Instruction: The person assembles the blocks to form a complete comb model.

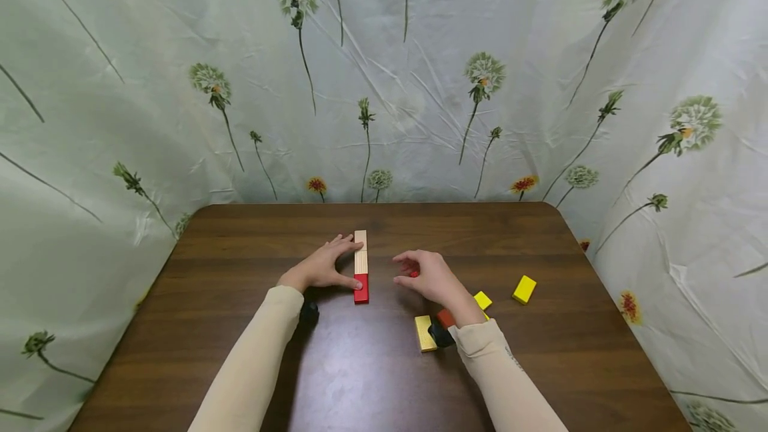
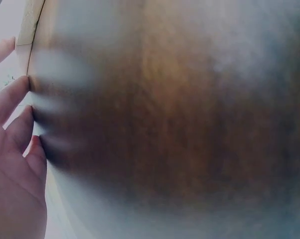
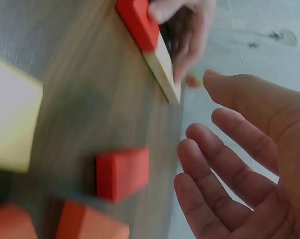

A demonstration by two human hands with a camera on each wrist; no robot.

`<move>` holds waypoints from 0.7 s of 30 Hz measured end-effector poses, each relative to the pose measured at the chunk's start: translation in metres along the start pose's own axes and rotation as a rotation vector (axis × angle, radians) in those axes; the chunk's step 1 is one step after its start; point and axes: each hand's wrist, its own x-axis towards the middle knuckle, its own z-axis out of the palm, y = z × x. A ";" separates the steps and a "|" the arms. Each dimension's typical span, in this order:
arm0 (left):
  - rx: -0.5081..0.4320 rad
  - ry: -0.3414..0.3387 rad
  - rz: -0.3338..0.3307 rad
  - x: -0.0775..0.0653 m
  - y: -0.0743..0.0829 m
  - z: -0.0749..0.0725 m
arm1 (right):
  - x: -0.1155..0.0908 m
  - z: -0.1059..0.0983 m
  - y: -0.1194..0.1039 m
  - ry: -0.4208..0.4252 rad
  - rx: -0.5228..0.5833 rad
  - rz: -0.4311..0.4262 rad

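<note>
A red block [image 1: 361,295] and two plain wood blocks [image 1: 361,263] lie end to end in a straight row on the table. My left hand [image 1: 321,267] spreads along the row's left side, its thumb on the red block and a fingertip at the plain wood. To the right of the row, my right hand [image 1: 437,277] hovers with loosely bent fingers and nothing between them. Another red block [image 3: 121,173] lies on the table near that hand, mostly hidden behind it in the head view.
Around my right wrist lie a pale yellow block [image 1: 423,335], an orange-red block [image 1: 445,318] and a yellow block [image 1: 483,299]. Farther right sits another yellow block [image 1: 525,290]. A flowered curtain [image 1: 408,99] hangs behind the brown table [image 1: 240,379].
</note>
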 end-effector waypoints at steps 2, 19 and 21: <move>0.003 0.007 0.009 0.000 -0.001 0.001 | -0.003 -0.008 0.007 0.007 0.005 0.009; 0.009 0.015 0.000 -0.001 0.002 0.001 | -0.042 -0.059 0.063 0.114 0.060 0.209; 0.007 0.020 0.004 -0.001 0.003 0.001 | -0.047 -0.061 0.069 0.126 0.061 0.215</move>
